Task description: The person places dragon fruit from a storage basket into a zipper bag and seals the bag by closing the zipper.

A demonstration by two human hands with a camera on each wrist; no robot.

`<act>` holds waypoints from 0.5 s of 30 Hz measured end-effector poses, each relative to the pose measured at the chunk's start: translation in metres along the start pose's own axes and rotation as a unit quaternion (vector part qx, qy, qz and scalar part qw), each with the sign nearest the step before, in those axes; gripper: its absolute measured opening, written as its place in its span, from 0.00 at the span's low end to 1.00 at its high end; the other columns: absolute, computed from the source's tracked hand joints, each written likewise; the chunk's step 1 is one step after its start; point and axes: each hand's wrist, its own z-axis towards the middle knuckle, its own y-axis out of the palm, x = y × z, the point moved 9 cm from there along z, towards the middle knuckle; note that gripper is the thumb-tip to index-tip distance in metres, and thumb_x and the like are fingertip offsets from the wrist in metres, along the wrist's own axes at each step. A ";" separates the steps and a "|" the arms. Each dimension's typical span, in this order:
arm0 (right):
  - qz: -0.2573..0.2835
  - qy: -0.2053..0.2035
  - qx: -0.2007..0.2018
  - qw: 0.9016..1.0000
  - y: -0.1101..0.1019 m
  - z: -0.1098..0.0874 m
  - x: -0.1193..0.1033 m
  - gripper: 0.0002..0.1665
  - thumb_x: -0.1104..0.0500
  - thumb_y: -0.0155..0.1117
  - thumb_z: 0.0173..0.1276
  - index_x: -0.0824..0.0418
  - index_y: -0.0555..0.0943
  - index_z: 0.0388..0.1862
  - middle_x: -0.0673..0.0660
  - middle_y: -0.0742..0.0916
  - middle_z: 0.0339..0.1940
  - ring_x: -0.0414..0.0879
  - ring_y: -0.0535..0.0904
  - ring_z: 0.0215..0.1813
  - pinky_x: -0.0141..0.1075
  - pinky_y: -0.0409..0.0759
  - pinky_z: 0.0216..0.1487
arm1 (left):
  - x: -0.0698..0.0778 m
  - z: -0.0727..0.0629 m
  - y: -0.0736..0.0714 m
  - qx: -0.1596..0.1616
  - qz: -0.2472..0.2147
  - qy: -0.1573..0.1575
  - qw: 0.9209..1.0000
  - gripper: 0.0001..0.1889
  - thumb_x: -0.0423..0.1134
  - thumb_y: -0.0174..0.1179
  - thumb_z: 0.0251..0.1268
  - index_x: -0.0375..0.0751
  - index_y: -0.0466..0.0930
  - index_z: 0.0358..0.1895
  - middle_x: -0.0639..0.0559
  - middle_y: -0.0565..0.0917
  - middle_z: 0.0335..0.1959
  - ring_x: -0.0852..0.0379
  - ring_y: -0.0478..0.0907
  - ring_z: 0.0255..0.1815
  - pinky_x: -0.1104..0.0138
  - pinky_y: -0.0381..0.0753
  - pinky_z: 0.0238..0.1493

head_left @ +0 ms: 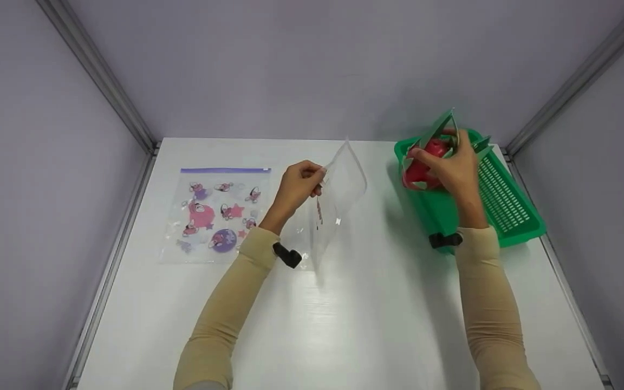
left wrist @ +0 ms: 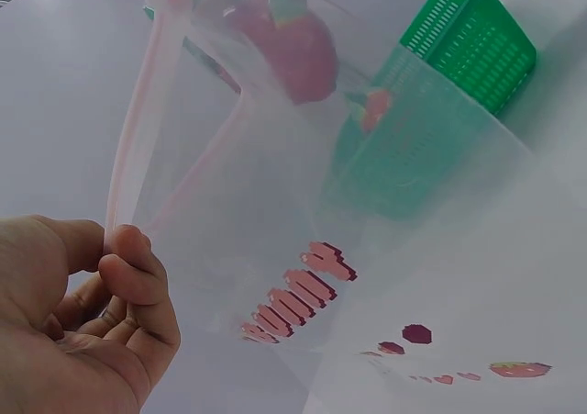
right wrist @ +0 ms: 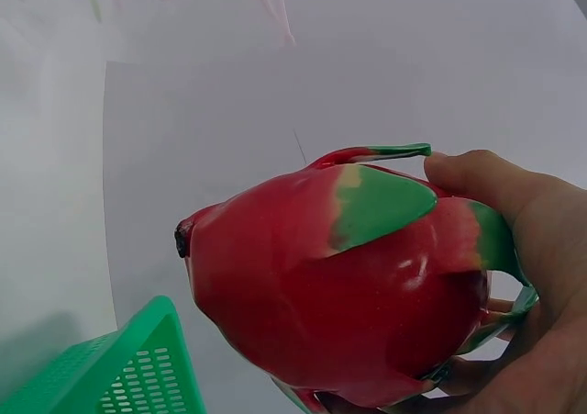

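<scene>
Far left: clear flat bag (head_left: 225,197) lies on the white desk (head_left: 344,330). Thin, glossy, slightly rippled plastic film, roughly square; purple strip along the far edge, pink and purple cartoon prints and stars. Lies flat, no hand on it; judged not yet worked on.

Centre: left hand (head_left: 302,181) pinches the edge of a second bag, the held bag (head_left: 347,187), between thumb and fingers. Mouth parted into a pointed loop. Film translucent, limp, slightly milky in the left wrist view; pale pink band at the mouth, blocky pink lettering (left wrist: 298,299) on the side. Judged: opening done, bag ready to take something.

Right: right hand (head_left: 458,165) grips the dragon fruit (right wrist: 312,285), thumb and fingers curled round it. Fruit is at the far-left end of the green basket (head_left: 507,203), apparently above the rim, well apart from the held bag. Skin smooth, shiny, red; plump egg shape, dark nub at one end, curling green-tipped scales. Basket: plastic, oblong, slotted walls.

Progress estimate: early to midway. Done: bag opened, fruit in hand. Left, probably: fruit into the bag, then closing it.
</scene>
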 end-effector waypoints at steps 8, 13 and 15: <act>-0.004 -0.008 0.002 1.000 0.005 -0.001 -0.008 0.48 0.38 0.82 0.61 0.51 0.69 0.72 0.56 0.81 0.68 0.48 0.75 0.66 0.55 0.84 0.67 | 0.001 0.001 0.001 -0.004 -0.003 0.006 1.000 0.09 0.37 0.61 0.81 0.33 0.86 0.49 0.38 0.86 0.33 0.63 0.79 0.23 0.74 0.79 0.28; -0.003 -0.010 0.001 1.000 0.008 -0.001 -0.013 0.48 0.38 0.82 0.61 0.51 0.69 0.73 0.57 0.81 0.69 0.50 0.75 0.67 0.55 0.83 0.68 | -0.001 0.000 0.002 -0.004 -0.001 0.006 1.000 0.09 0.37 0.61 0.81 0.34 0.86 0.49 0.54 0.83 0.27 0.62 0.79 0.24 0.74 0.80 0.29; -0.006 -0.011 0.002 1.000 0.009 -0.001 -0.016 0.50 0.37 0.83 0.60 0.52 0.69 0.73 0.58 0.81 0.69 0.50 0.75 0.68 0.56 0.82 0.69 | -0.001 0.001 0.002 -0.003 -0.002 0.005 1.000 0.09 0.37 0.61 0.81 0.34 0.85 0.48 0.54 0.83 0.27 0.62 0.79 0.24 0.73 0.80 0.29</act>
